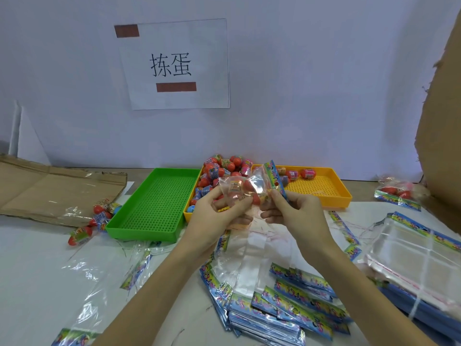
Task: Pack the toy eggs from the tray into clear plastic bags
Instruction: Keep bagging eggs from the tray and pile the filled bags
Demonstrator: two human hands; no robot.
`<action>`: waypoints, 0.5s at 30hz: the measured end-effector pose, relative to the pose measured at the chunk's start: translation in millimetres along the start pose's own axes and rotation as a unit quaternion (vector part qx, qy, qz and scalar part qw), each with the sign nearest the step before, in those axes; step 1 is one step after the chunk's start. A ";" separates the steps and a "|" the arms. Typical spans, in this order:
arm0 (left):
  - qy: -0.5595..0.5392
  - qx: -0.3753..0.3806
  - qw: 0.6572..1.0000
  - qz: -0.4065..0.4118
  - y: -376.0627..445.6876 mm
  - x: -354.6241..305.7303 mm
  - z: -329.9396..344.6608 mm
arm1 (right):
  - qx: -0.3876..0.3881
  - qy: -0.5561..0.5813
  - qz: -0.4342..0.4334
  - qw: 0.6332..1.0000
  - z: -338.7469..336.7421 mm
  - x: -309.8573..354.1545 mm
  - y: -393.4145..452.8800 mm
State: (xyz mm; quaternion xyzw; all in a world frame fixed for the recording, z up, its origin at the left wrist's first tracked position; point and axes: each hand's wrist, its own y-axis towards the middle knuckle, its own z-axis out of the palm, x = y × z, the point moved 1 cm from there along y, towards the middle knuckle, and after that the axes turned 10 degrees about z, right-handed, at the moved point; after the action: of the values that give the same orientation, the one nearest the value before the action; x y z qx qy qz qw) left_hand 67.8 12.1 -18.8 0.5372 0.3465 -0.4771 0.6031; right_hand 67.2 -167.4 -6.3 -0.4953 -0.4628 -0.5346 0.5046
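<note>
A white sign (174,64) with 2 black characters and 2 brown tape strips is fixed to the wall in the upper centre of the frame. Below it, 3 trays are lined up on the table (37,258): an empty green tray (149,203) at centre left, a middle tray (187,214) heaped with eggs (224,168), and a yellow tray (331,191) at centre right with a few eggs at its far end. Flattened cardboard (50,191) is seen at the left edge, with a filled bag (99,216) just in front of it; another filled bag (396,193) lies at the right edge. Empty bags (287,310) with printed headers are stacked at the lower centre and lower right, partly hidden by the forearms. Both arms are extended from the bottom of the frame toward the centre, hands raised in front of the middle tray. A clear bag (245,189) holding several eggs is gripped from the left by the left hand (214,216), fingers curled around its body. The bag's printed header (274,178) is pinched by the right hand (294,213) between thumb and forefinger.
</note>
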 end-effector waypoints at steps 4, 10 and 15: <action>-0.010 -0.019 1.000 -0.004 0.5 -2.2 1.7 | 0.007 0.003 0.000 1.000 0.8 -1.2 0.3; -0.069 0.007 0.997 -0.028 2.8 -6.8 -2.3 | 0.060 0.021 0.036 0.997 0.0 2.6 1.5; -0.094 -0.013 0.995 -0.017 2.8 -9.2 -3.5 | 0.189 -0.058 0.051 0.979 0.6 0.7 0.6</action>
State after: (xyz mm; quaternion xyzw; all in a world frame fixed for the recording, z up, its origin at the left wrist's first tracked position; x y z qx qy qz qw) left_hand 68.0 17.3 -10.0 0.4761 0.3036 -0.5311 0.6318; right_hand 67.8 -166.9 -5.6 -0.4440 -0.5585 -0.3814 0.5878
